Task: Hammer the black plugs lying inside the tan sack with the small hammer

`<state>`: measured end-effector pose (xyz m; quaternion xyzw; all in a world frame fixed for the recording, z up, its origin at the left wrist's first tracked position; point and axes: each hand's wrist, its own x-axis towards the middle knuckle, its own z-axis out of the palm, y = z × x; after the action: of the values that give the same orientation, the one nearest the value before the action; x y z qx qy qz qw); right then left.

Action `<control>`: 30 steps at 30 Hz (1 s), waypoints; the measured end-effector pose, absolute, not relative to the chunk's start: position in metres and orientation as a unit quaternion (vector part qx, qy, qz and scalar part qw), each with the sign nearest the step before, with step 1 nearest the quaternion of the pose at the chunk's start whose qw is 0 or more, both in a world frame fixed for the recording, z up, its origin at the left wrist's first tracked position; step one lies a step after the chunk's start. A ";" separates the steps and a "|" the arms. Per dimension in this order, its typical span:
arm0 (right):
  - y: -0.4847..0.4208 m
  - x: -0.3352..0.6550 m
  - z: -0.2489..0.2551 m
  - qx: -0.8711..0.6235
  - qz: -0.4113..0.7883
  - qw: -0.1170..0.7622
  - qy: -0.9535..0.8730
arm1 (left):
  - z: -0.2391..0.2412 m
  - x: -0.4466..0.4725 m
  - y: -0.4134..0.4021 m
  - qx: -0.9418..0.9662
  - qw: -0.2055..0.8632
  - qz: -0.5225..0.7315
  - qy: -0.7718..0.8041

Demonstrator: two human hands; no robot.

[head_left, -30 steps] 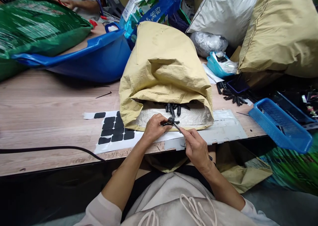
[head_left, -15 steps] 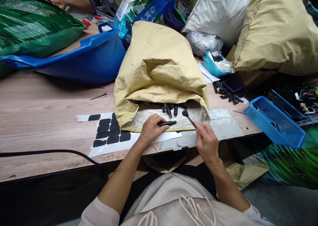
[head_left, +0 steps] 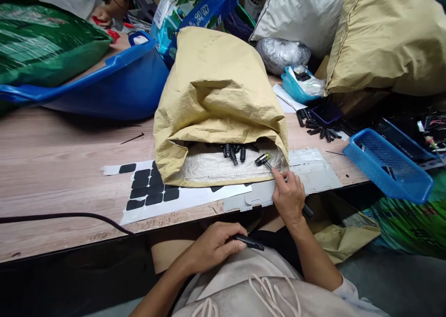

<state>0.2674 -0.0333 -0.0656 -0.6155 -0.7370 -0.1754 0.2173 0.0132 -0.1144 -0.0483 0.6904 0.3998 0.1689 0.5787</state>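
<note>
Below the table edge, near my lap, my left hand (head_left: 219, 243) is closed on a slim black plastic tube (head_left: 250, 242), its end pointing right. My right hand (head_left: 288, 195) grips a small hammer (head_left: 264, 159) by its handle. The hammer's head has a metal side and a yellowish face, and lies over the mouth of the yellow woven sack (head_left: 223, 94). Several similar black tubes (head_left: 234, 153) rest on the sack's whitish inner lining, just left of the hammer head. The sack's deeper inside is hidden.
A white sheet with black stickers (head_left: 146, 187) lies left of the sack mouth. Right are a blue basket (head_left: 386, 168) and more black tubes (head_left: 324, 132). A large blue tub (head_left: 114, 87) stands left. Full sacks line the back; another person's hand (head_left: 101, 14) shows far left.
My left hand has drawn back from the sack mouth to below the table edge, carrying the black tube. The hammer has turned in my right hand, showing its yellowish face.
</note>
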 end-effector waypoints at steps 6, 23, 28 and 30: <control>-0.034 0.265 -0.067 -0.623 -0.162 0.221 -0.733 | -0.154 0.032 -0.129 0.619 0.511 0.005 0.596; -0.034 0.264 -0.068 -0.617 -0.176 0.220 -0.735 | -0.014 0.029 0.013 0.630 0.173 0.326 0.683; -0.035 0.263 -0.069 -0.620 -0.176 0.218 -0.733 | -0.037 0.028 0.062 0.588 0.097 0.327 0.733; -0.035 0.263 -0.070 -0.622 -0.166 0.221 -0.733 | -0.039 0.024 0.063 0.582 0.113 0.329 0.735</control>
<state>0.2633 -0.0348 -0.0698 -0.6222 -0.7327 -0.1657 0.2207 0.0236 0.0628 -0.0393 0.5825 0.7346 0.3291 0.1128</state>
